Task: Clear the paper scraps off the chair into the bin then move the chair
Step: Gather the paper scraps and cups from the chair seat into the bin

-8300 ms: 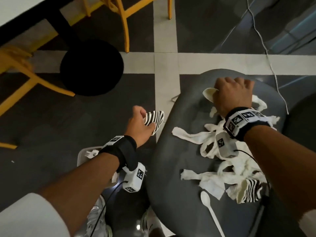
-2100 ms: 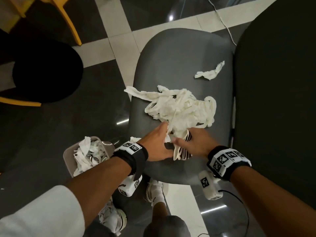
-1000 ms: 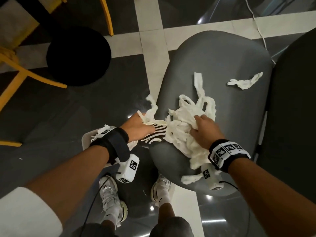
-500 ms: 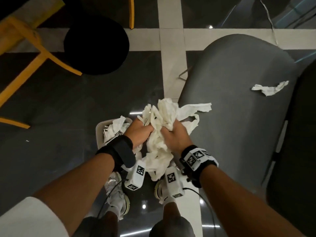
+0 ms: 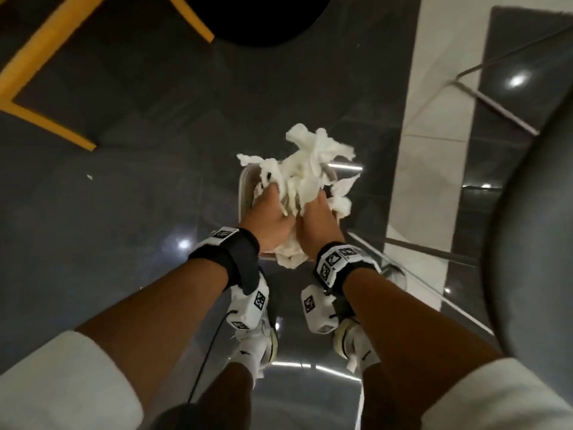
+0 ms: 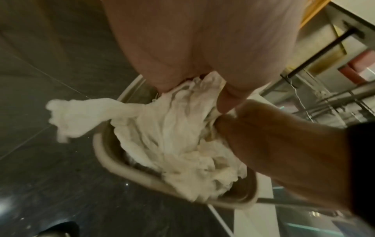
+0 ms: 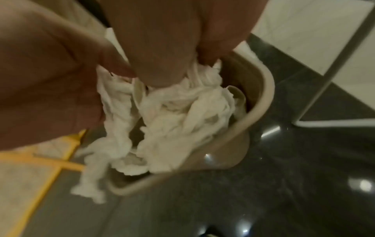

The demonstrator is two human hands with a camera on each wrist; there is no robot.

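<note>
Both hands squeeze one big wad of white paper scraps (image 5: 305,169) between them, right over the small beige bin (image 5: 244,193) on the floor. My left hand (image 5: 268,214) grips the wad's left side, my right hand (image 5: 316,218) its right side. In the left wrist view the paper scraps (image 6: 172,133) hang into the bin (image 6: 113,162), with one strip trailing over the rim. The right wrist view shows the scraps (image 7: 168,121) filling the bin (image 7: 261,99). Only the grey chair's seat edge (image 5: 533,243) shows at the right.
The chair's metal legs (image 5: 496,103) cross the tiled floor at upper right. A yellow chair frame (image 5: 40,88) and a black round base (image 5: 263,17) stand at the top. My white shoes (image 5: 257,346) are just below the bin.
Both hands carried the paper wad left off the chair seat and down over the bin. The view has tipped down, so most of the chair is out of sight.
</note>
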